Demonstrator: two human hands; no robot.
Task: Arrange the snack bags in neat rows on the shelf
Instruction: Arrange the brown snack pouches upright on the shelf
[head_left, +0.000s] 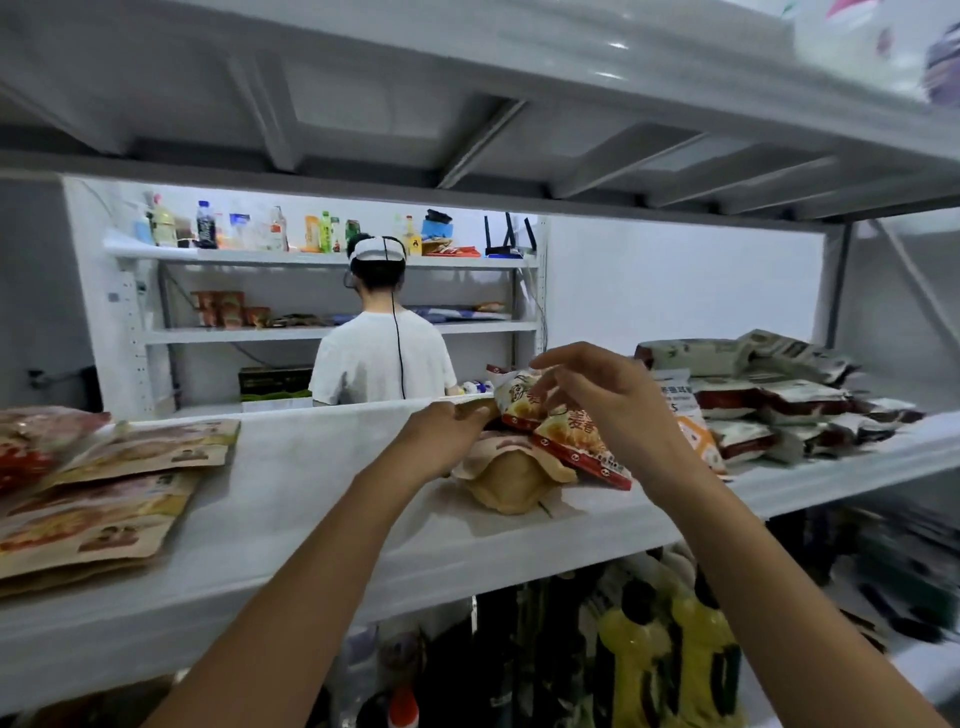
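On the white shelf (291, 499), the right hand (608, 400) pinches an orange snack bag (571, 441), long axis slanting down-right; left hand (441, 436) grips a tan bag (511, 480).

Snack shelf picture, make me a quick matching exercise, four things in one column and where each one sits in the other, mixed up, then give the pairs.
Things
1. tan bags
2. orange bags
3. dark red and white bags
4. yellow bottles

Places
A. right end of the shelf
B. below the shelf
C. left end of the shelf
D. under the right hand, middle of the shelf

Pairs: 1-C, 2-D, 3-A, 4-B
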